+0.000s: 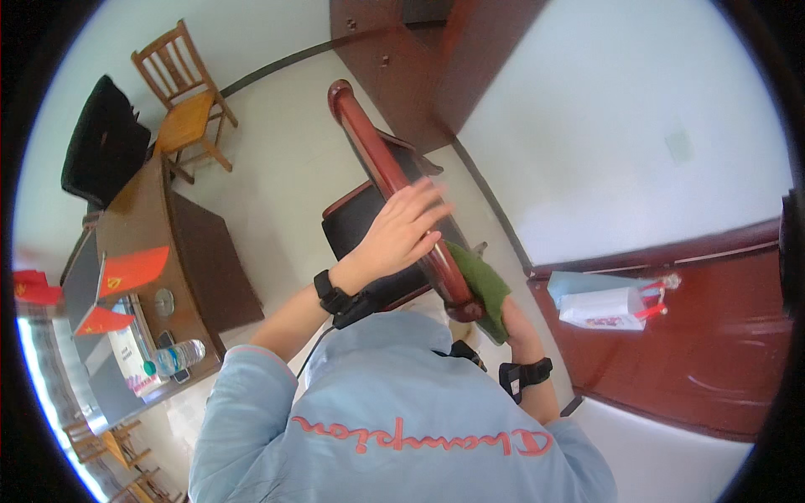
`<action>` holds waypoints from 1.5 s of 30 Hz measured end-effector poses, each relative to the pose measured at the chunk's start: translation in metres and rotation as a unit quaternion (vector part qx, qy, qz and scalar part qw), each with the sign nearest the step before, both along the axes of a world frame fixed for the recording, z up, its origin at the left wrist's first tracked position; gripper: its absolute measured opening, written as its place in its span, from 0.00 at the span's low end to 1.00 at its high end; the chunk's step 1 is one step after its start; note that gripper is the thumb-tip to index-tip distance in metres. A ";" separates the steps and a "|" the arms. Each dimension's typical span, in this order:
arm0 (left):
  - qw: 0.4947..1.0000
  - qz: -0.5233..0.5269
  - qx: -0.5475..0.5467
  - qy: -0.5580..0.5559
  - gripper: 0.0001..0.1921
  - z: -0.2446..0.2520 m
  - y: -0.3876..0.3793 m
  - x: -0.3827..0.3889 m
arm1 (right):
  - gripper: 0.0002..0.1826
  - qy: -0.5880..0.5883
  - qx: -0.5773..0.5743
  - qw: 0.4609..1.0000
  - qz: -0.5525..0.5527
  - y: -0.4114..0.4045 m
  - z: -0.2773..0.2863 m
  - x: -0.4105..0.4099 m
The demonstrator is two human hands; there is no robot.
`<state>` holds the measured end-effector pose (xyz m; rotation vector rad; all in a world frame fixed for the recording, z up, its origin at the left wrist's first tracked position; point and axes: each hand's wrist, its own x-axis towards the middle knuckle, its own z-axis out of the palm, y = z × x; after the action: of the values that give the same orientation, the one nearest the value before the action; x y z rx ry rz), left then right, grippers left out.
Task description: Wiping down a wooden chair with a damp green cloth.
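Observation:
The glossy red-brown wooden top rail (371, 148) of a chair runs slantwise before me, with a black padded seat (349, 220) below it. My left hand (405, 226) lies across the middle of the rail, fingers extended and slightly blurred. At the rail's near end, my right hand (517, 322) holds a green cloth (481, 283) against its right side; the cloth hides part of the fingers. Black bands with small devices are on both wrists.
To the left stands a desk (135, 220) with small red flags (132, 270), a water bottle (180, 357) and books (129, 352). Beyond are a wooden chair (188, 119) and a dark red cabinet (402, 82). White packages (600, 307) lie on a red-brown wooden surface (679, 371) at right.

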<state>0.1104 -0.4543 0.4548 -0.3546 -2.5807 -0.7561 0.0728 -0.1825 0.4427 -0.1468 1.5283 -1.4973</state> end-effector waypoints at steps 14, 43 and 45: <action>0.878 0.199 0.427 -0.084 0.40 -0.031 -0.030 0.116 | 0.36 0.244 -0.088 0.828 0.497 -0.148 -0.006 0.050; 0.757 0.304 0.577 0.037 0.33 -0.032 -0.017 0.125 | 0.31 0.323 -0.013 0.866 0.382 -0.343 -0.083 -0.004; 0.754 0.308 0.578 0.051 0.31 -0.032 -0.013 0.119 | 0.32 0.372 -0.033 0.849 0.373 -0.320 -0.103 -0.003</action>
<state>0.2293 -0.4669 0.4230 0.7702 -1.4703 -1.7241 0.0700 -0.5020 0.3400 -1.3373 1.6868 -0.8635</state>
